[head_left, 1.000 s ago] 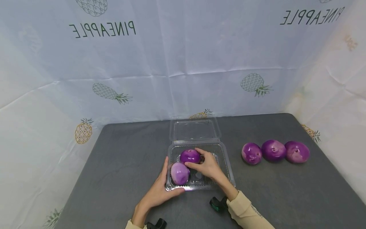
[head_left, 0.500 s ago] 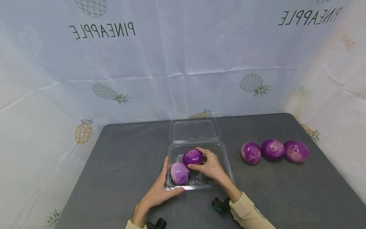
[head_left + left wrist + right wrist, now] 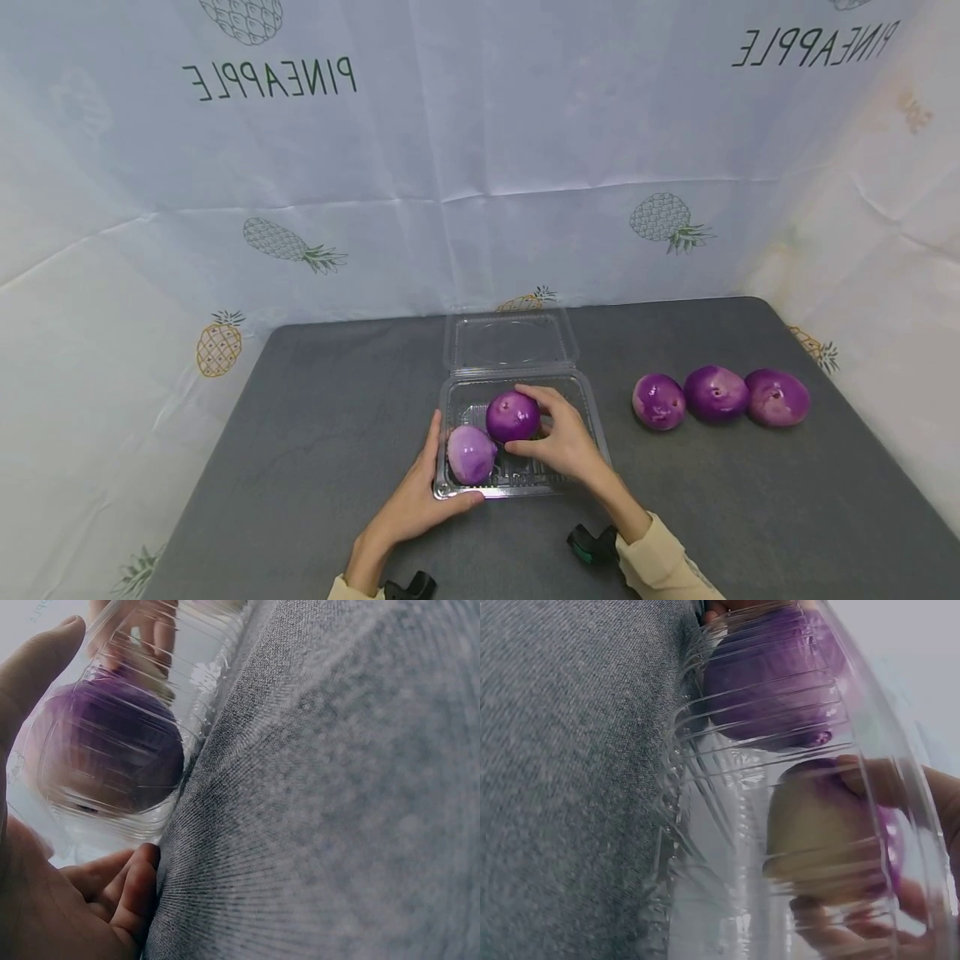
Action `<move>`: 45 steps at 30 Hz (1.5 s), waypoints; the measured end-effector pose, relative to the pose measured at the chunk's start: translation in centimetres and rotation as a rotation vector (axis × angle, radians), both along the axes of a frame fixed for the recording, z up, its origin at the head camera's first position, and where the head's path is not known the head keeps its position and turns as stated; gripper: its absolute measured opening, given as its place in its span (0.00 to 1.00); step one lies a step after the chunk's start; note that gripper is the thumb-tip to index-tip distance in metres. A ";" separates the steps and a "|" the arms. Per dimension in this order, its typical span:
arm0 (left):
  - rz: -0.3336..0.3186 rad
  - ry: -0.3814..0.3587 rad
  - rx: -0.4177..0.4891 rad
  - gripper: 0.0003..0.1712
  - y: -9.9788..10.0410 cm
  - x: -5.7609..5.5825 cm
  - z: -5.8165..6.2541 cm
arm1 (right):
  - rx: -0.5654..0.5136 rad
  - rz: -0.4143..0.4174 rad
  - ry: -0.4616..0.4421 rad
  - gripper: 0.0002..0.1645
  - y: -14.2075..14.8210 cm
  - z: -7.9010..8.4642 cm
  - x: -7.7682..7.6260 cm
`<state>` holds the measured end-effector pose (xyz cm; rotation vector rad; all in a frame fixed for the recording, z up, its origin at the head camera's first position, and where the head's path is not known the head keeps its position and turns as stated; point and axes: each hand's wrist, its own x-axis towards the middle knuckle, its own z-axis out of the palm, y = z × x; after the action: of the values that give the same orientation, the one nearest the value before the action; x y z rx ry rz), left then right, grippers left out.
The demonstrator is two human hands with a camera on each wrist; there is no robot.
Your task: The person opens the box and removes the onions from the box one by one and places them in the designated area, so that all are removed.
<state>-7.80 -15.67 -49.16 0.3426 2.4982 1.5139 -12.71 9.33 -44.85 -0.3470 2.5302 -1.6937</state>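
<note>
A clear plastic clamshell container (image 3: 589, 417) lies on the table with its lid folded back. Inside, my right hand (image 3: 562, 437) holds a glossy dark purple round fruit (image 3: 512, 416) between thumb and fingers; its pale yellowish underside shows through the wall in the right wrist view. A lighter purple fruit (image 3: 472, 455) sits in the front left corner of the container. At that corner my left hand (image 3: 412, 500) is spread, fingers along the left wall and thumb along the front edge. The left wrist view shows the lighter purple fruit (image 3: 112, 746) through the ribbed plastic, beside that hand.
Three more purple fruits stand in a row at the right: a near one (image 3: 659, 402), a middle one (image 3: 717, 393) and an outer one (image 3: 779, 397). The transparent lid (image 3: 513, 340) lies toward the pineapple-print cloth (image 3: 480, 150) behind the grey table (image 3: 352, 408).
My right hand has moved a little right and toward me, carrying the dark purple fruit from the container's back left toward its middle and tilting it. The left hand stays in place.
</note>
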 end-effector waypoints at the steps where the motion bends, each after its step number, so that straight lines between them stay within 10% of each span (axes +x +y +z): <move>1: 0.000 0.001 -0.002 0.77 0.0 0.0 0.0 | -0.002 0.003 0.007 0.50 0.1 0.1 0.1; 45: -0.005 0.023 -0.023 0.78 0.0 -0.1 0.1 | 0.107 -0.003 0.269 0.53 7.1 3.0 3.5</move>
<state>-7.89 -15.65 -49.09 0.3649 2.5285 1.4861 -9.19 16.40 -41.89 -0.5995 2.7954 -1.6006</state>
